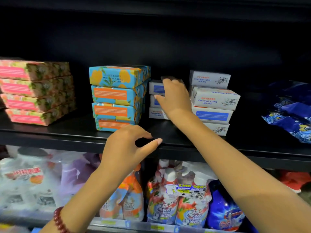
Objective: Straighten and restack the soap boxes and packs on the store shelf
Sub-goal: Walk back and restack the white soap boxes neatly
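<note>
A black store shelf [50, 132] runs across a dark unit. At its left end stands a stack of four pink soap packs [33, 91]. Well apart from it, a stack of four blue and orange soap packs [116, 96] stands unevenly, the bottom one set further forward. The left hand [129, 145], with a red bead bracelet [59, 219] at the wrist, hovers in front of the shelf edge below this stack; its fingers are loosely curled, thumb and forefinger apart, holding nothing. Just beside the blue packs is a short stack of three white soap boxes [156, 113]. The right hand [175, 98] is on it, fingers curled over the top box and thumb against the front of the second. Next comes a taller stack of white soap boxes [213, 101], its layers out of line. Dark blue patterned packs [289, 111] lie at the far right. Detergent bottles [176, 199] fill the shelf below
</note>
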Tool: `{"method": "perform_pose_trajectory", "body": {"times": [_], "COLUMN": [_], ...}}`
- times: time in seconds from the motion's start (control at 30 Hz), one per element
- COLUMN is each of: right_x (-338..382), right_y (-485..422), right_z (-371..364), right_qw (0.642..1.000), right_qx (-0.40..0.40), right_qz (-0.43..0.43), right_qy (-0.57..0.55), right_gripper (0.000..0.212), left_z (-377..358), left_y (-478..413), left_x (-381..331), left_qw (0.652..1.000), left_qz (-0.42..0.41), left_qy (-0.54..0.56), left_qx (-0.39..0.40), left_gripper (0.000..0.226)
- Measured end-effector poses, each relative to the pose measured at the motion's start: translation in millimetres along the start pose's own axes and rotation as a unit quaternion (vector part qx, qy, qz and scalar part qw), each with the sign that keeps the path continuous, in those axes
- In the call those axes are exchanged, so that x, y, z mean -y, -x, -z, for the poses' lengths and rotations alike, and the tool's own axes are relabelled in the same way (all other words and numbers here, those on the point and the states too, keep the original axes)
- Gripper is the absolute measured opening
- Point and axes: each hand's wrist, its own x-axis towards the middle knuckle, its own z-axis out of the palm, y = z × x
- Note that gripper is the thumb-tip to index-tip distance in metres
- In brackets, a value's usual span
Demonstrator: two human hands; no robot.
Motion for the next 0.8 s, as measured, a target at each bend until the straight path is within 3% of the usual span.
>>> {"method": "perform_pose_trajectory", "body": {"times": [0.13, 0.43, 0.57, 0.7, 0.8], "right_x": [-2, 1, 0, 1, 5], "right_y": [-1, 1, 6, 21, 29], "right_z": [-13, -13, -4, 8, 23], "right_qw": [0.998, 0.993, 0.993, 0.986, 0.984], "right_qx": [-0.037, -0.107, -0.093, -0.141, -0.169], "right_qz": [-0.003, 0.015, 0.044, 0.081, 0.062], "right_qy": [0.045, 0.043, 0.057, 0.045, -0.007], "right_gripper": [0.029, 0.027, 0.035, 0.039, 0.041], "left_z": [0, -1, -3, -4, -4], "left_y": [1, 2, 2, 4, 4], "left_x": [2, 1, 1, -1, -1], "left_qw": [1.0, 1.0, 1.0, 0.999, 0.999], "left_qz": [-0.003, -0.008, -0.012, -0.018, -0.022], "left_qy": [0.006, -0.009, -0.019, -0.032, -0.038], "left_qx": [-0.001, -0.002, -0.011, -0.021, -0.014], "left_gripper": [0.031, 0.025, 0.025, 0.03, 0.03]}}
